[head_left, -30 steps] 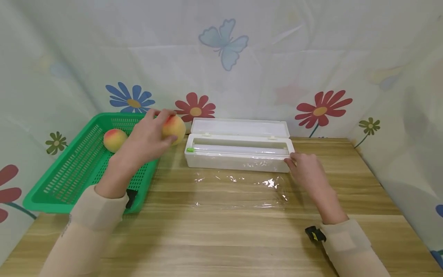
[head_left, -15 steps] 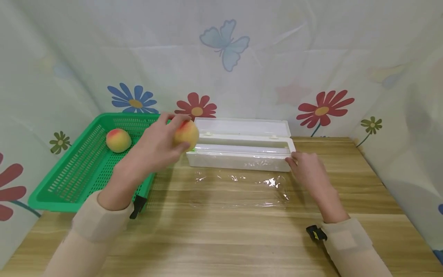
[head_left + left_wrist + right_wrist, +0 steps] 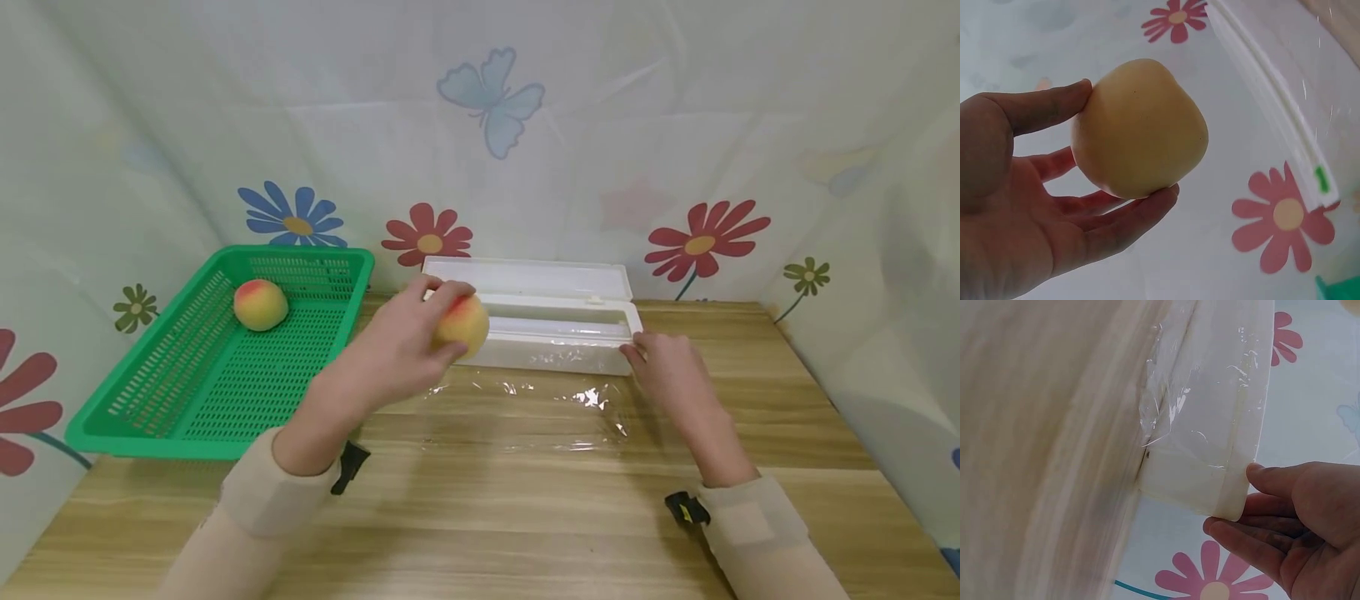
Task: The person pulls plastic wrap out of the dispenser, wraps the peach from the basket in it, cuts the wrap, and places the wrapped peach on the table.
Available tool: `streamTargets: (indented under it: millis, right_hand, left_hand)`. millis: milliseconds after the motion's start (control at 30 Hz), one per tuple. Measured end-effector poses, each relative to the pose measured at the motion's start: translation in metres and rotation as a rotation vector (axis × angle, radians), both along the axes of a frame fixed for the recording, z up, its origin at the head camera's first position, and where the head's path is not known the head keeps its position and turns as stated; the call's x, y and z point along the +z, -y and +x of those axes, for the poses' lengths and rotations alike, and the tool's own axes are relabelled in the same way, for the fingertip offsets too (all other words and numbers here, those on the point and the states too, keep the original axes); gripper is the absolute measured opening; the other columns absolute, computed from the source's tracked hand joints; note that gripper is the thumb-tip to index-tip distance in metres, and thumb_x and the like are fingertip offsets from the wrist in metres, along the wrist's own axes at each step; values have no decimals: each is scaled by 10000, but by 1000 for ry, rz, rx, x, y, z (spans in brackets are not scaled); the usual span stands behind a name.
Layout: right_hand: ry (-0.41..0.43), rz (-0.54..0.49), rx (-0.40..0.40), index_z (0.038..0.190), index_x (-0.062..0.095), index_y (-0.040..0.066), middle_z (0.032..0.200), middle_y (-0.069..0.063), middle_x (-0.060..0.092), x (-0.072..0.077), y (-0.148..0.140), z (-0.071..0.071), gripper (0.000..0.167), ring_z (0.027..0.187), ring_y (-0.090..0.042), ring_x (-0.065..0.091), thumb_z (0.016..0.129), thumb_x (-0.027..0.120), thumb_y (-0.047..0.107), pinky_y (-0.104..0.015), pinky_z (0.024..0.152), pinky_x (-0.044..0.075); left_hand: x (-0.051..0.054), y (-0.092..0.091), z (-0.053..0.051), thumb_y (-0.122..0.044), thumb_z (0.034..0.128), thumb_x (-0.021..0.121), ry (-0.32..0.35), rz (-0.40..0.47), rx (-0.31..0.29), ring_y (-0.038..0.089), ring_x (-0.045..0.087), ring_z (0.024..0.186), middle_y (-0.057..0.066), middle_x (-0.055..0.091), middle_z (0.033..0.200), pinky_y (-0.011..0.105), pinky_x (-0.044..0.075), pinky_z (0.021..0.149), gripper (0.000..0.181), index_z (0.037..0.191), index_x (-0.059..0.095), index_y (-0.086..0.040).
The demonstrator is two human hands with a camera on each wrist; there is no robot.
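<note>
My left hand grips a yellow peach with a red blush, held up in front of the left part of a white plastic-wrap box. In the left wrist view the thumb and fingers wrap around the peach. The box lid stands open at the back, with a roll of film inside. A sheet of clear plastic wrap runs from the box onto the table. My right hand holds the box's right end between thumb and fingers, as the right wrist view also shows.
A green plastic basket stands at the left, with a second peach inside it. The wooden table meets a flower-printed cloth backdrop behind the box and along both sides.
My left hand has carried the peach to the right, from beside the basket's edge to in front of the box. The right hand stays at the box's right end.
</note>
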State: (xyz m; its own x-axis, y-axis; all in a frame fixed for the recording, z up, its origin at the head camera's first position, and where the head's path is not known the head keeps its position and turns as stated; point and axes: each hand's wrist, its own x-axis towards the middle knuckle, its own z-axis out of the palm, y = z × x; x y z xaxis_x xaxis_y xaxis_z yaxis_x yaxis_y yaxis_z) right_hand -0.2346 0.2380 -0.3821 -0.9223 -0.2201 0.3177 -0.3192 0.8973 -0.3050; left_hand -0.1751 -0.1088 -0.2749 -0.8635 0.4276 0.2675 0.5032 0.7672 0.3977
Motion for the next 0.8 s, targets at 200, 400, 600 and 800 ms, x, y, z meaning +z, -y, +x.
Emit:
streamTargets:
  millis: [200, 400, 600, 800]
  right_hand:
    - [-19, 11, -3, 1020, 718, -129, 797, -228, 702, 0, -1, -1, 217, 596, -274, 551, 969, 713, 82, -435, 567, 492]
    - [-26, 27, 5, 991, 720, -123, 785, -223, 703, -2, 0, -1, 210, 594, -275, 568, 963, 723, 85, -460, 578, 509]
    - [-49, 23, 10, 976, 720, -120, 785, -226, 704, -3, 0, -1, 208, 599, -295, 586, 965, 717, 88, -494, 593, 511]
    - [-77, 25, 6, 942, 723, -111, 760, -214, 698, -4, -1, -1, 191, 585, -298, 579, 964, 716, 79, -494, 578, 500]
  left_hand:
    - [-29, -22, -4, -160, 910, 784, 44, -31, -67, 300, 576, 1108, 154, 541, 1298, 435, 517, 964, 565, 1415, 542, -90]
    - [-58, -42, -6, -135, 912, 775, 137, -59, -130, 280, 589, 1057, 136, 555, 1261, 410, 515, 938, 548, 1413, 557, -89]
    - [-76, -53, -7, -130, 906, 788, 171, -77, -151, 250, 561, 1050, 103, 556, 1250, 399, 513, 924, 538, 1398, 569, -125]
    - [-88, -59, -7, -125, 889, 810, 196, -79, -184, 229, 550, 1020, 78, 555, 1222, 379, 510, 906, 563, 1402, 580, -141]
